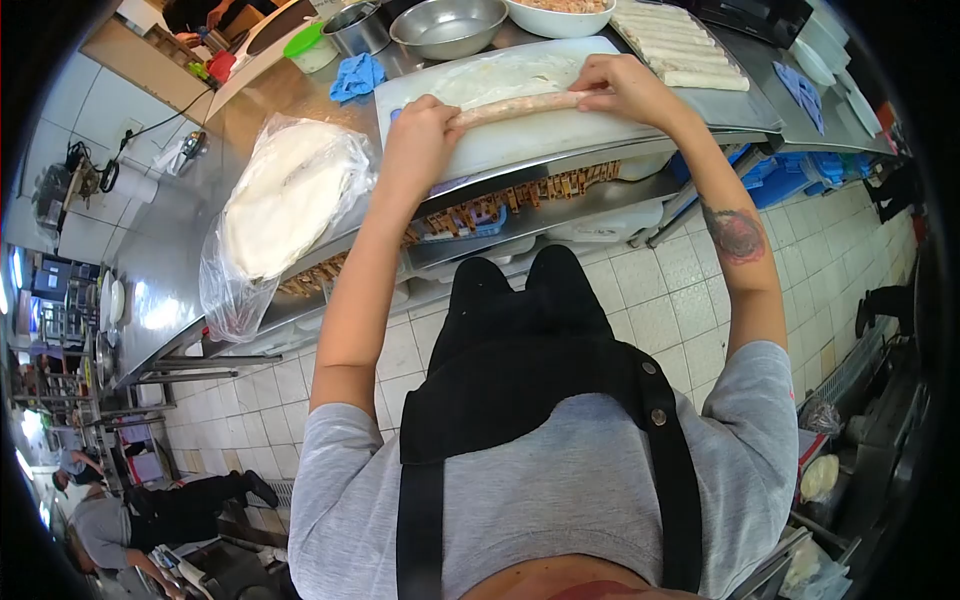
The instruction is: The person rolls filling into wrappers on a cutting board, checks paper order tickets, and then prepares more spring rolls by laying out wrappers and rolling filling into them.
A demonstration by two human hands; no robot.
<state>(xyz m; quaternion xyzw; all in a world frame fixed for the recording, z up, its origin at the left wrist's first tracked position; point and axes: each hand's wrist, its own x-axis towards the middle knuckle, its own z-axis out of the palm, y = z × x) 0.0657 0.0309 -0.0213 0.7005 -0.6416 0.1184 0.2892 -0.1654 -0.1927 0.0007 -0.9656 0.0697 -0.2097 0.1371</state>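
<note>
A long, thin roll [520, 108] with pinkish filling lies across the white board [500, 150], over a thin pale sheet [510, 75]. At the roll's left end, my left hand [425, 128] pinches it between thumb and fingers. My right hand [620, 88] grips its right end the same way. Left of the board, a large pale slab of dough [290, 195] rests on clear plastic.
Behind the board stand a metal bowl [448, 28], a white bowl of filling [560, 18] and a blue cloth [357, 76]. A tray of finished rolls [680, 45] is at the right. A person [110, 530] is at the lower left.
</note>
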